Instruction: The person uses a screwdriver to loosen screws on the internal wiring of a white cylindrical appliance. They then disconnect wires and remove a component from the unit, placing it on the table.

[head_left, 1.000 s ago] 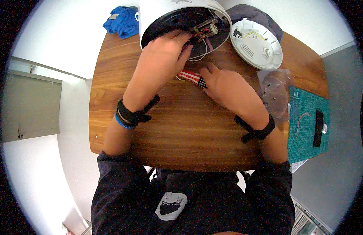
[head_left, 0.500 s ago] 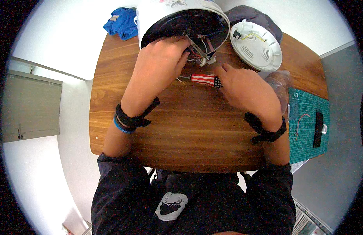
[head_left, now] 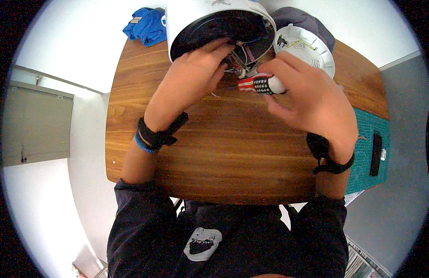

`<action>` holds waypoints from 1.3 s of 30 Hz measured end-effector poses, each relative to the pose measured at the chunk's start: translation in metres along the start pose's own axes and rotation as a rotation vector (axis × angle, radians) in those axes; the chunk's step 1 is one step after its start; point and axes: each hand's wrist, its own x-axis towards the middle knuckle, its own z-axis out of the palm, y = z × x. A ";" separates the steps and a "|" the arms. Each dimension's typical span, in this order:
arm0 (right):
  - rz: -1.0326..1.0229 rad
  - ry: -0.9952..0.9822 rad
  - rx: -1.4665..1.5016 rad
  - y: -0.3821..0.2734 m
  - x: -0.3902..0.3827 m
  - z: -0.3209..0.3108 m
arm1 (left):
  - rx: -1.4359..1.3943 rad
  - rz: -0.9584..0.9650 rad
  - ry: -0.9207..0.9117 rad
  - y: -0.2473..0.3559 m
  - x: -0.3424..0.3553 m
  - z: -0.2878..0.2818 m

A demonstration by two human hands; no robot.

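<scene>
A white cylindrical housing (head_left: 219,9) lies on its side at the back of the wooden table, its dark interior facing me. My left hand (head_left: 193,72) has its fingertips at the small mechanism with wires (head_left: 242,62) in the opening; what they grip is hard to make out. In my right hand (head_left: 307,97) is a screwdriver with a striped, starred handle and white end (head_left: 261,83), held angled toward the mechanism. Its tip is hidden or too small to tell. A thin loose wire lies below my left fingers.
A blue cloth (head_left: 145,25) lies at the back left, a dark grey cloth (head_left: 305,16) at the back right. A white round cover with a yellow wire (head_left: 315,60) sits beside the housing. On the right are a green cutting mat (head_left: 367,120) and a black bar (head_left: 375,153).
My right hand has picked up the screwdriver from the table and moved right, its end now raised in my grip. The mechanism hangs lower in the opening than a second ago.
</scene>
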 end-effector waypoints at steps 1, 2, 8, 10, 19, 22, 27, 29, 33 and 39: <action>-0.011 0.037 -0.014 0.000 0.000 -0.002 | 0.026 0.021 0.027 0.000 0.000 0.001; 0.026 0.068 -0.052 0.000 -0.001 -0.004 | 0.019 0.008 0.011 0.000 -0.001 0.002; 0.252 0.198 0.010 0.000 -0.003 -0.017 | -0.016 0.008 -0.048 -0.003 -0.002 0.010; 0.256 0.262 0.012 -0.004 -0.001 -0.020 | -0.040 0.009 -0.066 -0.003 -0.002 0.009; 0.303 0.488 0.262 -0.006 0.006 -0.014 | -0.050 -0.059 -0.194 0.005 0.000 -0.001; 0.223 0.486 0.278 -0.003 0.008 -0.008 | -0.072 -0.005 -0.121 0.003 -0.002 0.006; 0.222 0.481 0.145 -0.008 0.013 -0.002 | -0.002 0.015 -0.147 0.006 -0.003 0.005; 0.212 0.485 0.096 -0.008 0.015 -0.001 | 0.016 0.004 -0.155 0.005 -0.004 0.005; 0.028 0.539 -0.018 0.003 0.018 0.001 | 0.023 -0.041 -0.195 0.006 -0.003 0.002; -0.034 0.554 -0.063 -0.001 0.020 0.000 | 0.012 -0.006 -0.142 0.003 -0.006 0.007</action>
